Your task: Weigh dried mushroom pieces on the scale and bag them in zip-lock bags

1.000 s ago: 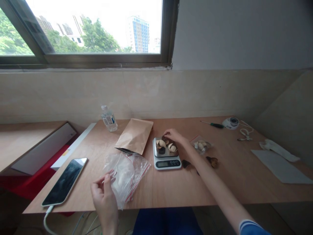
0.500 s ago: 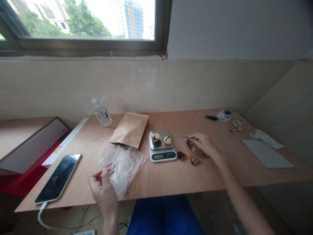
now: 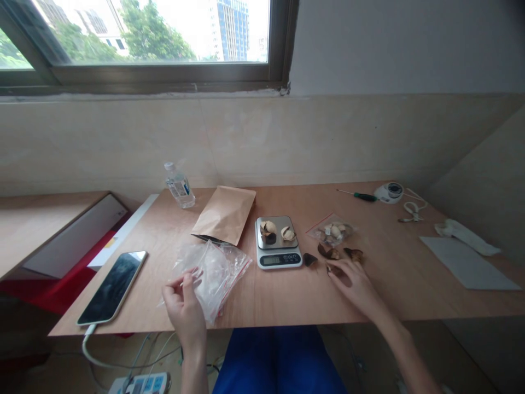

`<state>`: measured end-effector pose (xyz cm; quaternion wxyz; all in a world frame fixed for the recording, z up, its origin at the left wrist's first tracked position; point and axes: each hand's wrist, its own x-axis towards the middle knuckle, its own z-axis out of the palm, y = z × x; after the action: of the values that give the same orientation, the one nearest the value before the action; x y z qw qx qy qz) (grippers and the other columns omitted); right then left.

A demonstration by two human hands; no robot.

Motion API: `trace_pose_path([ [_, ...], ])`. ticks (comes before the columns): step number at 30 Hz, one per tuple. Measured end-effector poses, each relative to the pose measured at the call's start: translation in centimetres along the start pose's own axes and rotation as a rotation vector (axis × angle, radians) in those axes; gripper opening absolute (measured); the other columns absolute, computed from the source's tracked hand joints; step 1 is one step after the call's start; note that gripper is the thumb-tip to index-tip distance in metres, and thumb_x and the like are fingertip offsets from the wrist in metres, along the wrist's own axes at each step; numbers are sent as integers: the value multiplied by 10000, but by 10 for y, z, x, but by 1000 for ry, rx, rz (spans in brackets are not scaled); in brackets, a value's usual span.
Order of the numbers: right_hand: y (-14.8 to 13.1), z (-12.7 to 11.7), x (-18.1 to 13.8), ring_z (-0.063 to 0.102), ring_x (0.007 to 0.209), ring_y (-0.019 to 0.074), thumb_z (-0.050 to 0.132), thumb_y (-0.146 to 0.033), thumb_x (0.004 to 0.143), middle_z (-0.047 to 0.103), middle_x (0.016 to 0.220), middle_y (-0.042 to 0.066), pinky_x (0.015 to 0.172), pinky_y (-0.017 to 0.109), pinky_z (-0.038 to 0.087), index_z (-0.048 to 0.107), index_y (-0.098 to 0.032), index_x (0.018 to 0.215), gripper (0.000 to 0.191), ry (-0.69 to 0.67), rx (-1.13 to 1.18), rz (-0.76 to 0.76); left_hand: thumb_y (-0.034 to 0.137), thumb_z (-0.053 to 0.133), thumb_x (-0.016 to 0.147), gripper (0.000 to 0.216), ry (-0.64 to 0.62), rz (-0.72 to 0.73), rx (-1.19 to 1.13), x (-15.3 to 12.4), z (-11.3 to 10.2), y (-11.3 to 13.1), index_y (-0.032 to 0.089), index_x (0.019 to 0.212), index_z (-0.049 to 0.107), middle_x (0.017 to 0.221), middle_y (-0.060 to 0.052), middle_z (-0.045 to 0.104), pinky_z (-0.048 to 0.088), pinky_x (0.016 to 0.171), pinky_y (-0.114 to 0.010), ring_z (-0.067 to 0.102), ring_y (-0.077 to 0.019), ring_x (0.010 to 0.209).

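Note:
My right hand (image 3: 356, 284) is low over the table, its thumb and fingers closed around a brown dried peel-like piece (image 3: 330, 268). Similar curled brown pieces (image 3: 328, 251) lie by the fingertips. To their left is a small white digital kitchen scale (image 3: 280, 259), bearing pale rounded pieces (image 3: 288, 234) with dark brown skin; its reading is too small to make out. My left hand (image 3: 185, 309) is raised before clear zip bags (image 3: 213, 279), thumb and fingers pinched together. What it pinches, if anything, cannot be told from the bags behind.
Behind the scale lies a brown paper pouch (image 3: 227, 213), with a water bottle (image 3: 179, 189) beside it. A filled zip bag (image 3: 334, 230) is right of the scale. A plugged-in phone (image 3: 112, 287) is at left; a screwdriver (image 3: 364, 197) and white camera (image 3: 389, 192) are at back right.
My right hand has moved from the brown piece beside the filled bag toward the table's front, onto another brown piece. The filled bag now shows. My left hand keeps its pinch; the view has shifted slightly.

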<state>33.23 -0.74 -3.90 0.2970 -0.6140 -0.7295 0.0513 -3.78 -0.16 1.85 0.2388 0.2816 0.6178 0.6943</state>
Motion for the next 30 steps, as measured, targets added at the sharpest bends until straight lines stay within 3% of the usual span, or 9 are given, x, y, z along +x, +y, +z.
trace_pose_path([
  [5,0,8,-6,585,952,252,548,-335,822,668,1025,52,845,410,451,626,-246,1040,248,8,-12,1,422,591,781,277,-9,3,3,0,0,-2,172,859,500,939,-53,646,506,820,-398,648,-193,850],
  [9,-13,-3,12,588,937,250,580,-361,806,672,1004,48,813,389,467,625,-256,1042,262,21,22,43,430,591,778,287,-5,1,4,0,-1,-1,169,863,507,933,-57,646,505,819,-400,648,-197,855],
  [13,-37,-13,61,596,917,240,588,-389,806,675,949,58,817,372,465,645,-235,953,220,137,114,21,437,599,772,289,-2,-2,-10,-1,-1,-1,173,852,513,918,-53,649,507,806,-393,648,-192,836],
  [16,-52,-3,113,606,905,221,599,-365,796,676,972,59,836,363,460,651,-219,925,202,187,263,10,433,603,771,283,-2,-7,-9,-2,-1,0,176,852,514,922,-52,653,510,798,-388,649,-193,839],
  [19,-57,22,160,616,873,198,618,-343,772,687,954,52,801,335,475,662,-210,895,186,116,423,72,429,601,773,279,-4,-11,0,-2,-2,3,176,855,514,936,-51,655,511,800,-387,649,-191,840],
  [22,-55,47,187,627,839,180,632,-329,759,695,939,56,780,317,484,662,-194,897,195,62,525,91,432,592,776,282,17,-7,20,1,-5,4,174,861,517,936,-52,657,515,799,-390,651,-190,830],
  [26,-51,58,192,630,865,185,631,-353,767,702,925,49,809,326,477,681,-199,880,197,-35,484,6,436,595,764,295,32,-9,30,5,-7,2,166,858,519,921,-57,657,522,793,-395,651,-194,819],
  [30,-48,44,179,633,917,195,513,-407,856,709,955,57,849,338,465,690,-198,900,278,-96,483,-30,442,602,759,301,18,-34,32,5,-8,-3,170,866,531,939,-55,659,515,807,-399,650,-188,813],
])
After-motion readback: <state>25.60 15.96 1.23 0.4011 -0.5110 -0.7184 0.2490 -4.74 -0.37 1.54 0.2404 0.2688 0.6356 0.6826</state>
